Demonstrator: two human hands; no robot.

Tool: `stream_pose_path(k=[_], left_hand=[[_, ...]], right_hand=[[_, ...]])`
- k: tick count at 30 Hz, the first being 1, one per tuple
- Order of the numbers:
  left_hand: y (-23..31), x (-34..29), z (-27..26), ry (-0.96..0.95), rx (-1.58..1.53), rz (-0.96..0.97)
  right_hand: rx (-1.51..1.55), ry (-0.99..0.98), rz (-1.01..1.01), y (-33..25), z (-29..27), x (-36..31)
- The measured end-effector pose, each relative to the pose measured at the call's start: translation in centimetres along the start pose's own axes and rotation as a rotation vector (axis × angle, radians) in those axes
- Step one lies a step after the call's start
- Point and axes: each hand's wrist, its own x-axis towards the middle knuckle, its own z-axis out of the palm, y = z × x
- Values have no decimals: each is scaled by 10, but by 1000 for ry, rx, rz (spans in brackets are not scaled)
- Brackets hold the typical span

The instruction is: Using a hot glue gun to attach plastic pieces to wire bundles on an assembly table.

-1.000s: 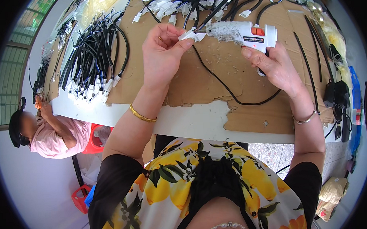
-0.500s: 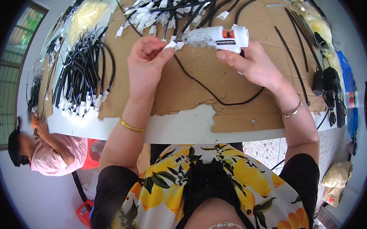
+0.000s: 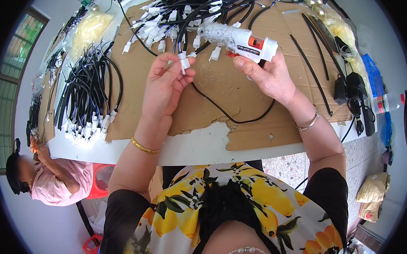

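Note:
My left hand (image 3: 161, 90) pinches a small white connector (image 3: 183, 61) between thumb and fingers, its black cable running up toward the far pile. My right hand (image 3: 273, 79) is wrapped round the handle of a white glue gun (image 3: 265, 48) with an orange part. Its front end is coated in grey-white residue and points left, up and apart from the connector. A thin black cord (image 3: 232, 120) loops across the cardboard between my forearms. Just beyond my left hand lies the far pile of black cables with white connectors (image 3: 164, 26).
A second bundle of black cables (image 3: 87, 79) lies at the left on the cardboard (image 3: 198, 111). Black tubes (image 3: 310, 74) and power adapters (image 3: 355, 82) are at the right, near a plastic bottle (image 3: 388, 103). Another person in pink (image 3: 64, 181) sits at far left.
The glue gun's nozzle has lifted away from the connector and tilted upward. My left hand has turned the connector more upright and moved slightly nearer to me.

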Motion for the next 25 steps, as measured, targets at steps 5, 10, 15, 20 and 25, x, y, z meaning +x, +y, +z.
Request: stream_pose_path(k=[5,10,15,20,25], left_hand=[[0,-1,24,42,25,-10],[-4,0,44,42,111,-13],[-15,8,62,-69,150,39],[-20,14,62,-116,201,151],[-22,11,60,-226,74,17]], right_hand=[[36,93,24,-4,5,4],[81,132,1,-17,10,5],[10,191,1,-7,22,14],[224,301,-20,7,35,22],[211,352,-110,3,45,23]])
